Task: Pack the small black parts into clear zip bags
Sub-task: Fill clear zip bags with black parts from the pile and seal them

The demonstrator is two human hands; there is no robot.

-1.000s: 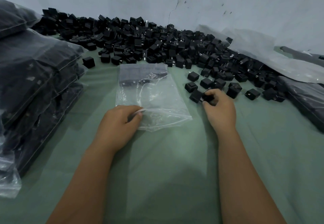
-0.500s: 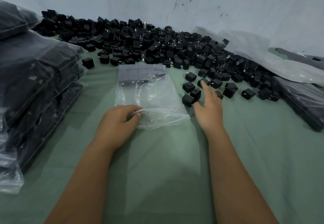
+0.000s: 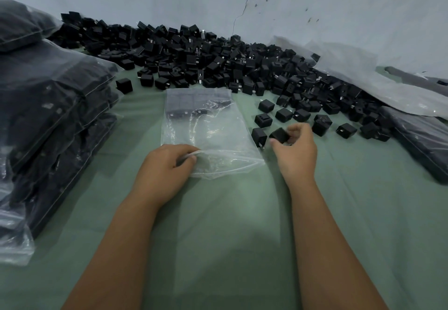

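A clear zip bag (image 3: 213, 130) lies flat on the green cloth in front of me, with a few black parts at its far end. My left hand (image 3: 164, 171) pinches the near, open edge of the bag. My right hand (image 3: 294, 150), just right of the bag's mouth, grips one small black part (image 3: 280, 135) between curled fingers and thumb. More loose black parts (image 3: 263, 120) sit beside it, and a big heap of black parts (image 3: 206, 62) runs along the wall behind the bag.
Filled bags (image 3: 48, 115) are stacked high at the left. Another filled bag (image 3: 421, 140) lies at the right edge, with empty clear bags (image 3: 363, 76) behind it against the wall. The green cloth (image 3: 230, 224) covers the surface.
My right hand reached with straight fingers into the loose parts half a second ago; now it has curled round one part and drawn back toward the bag's mouth. The left hand stays put.
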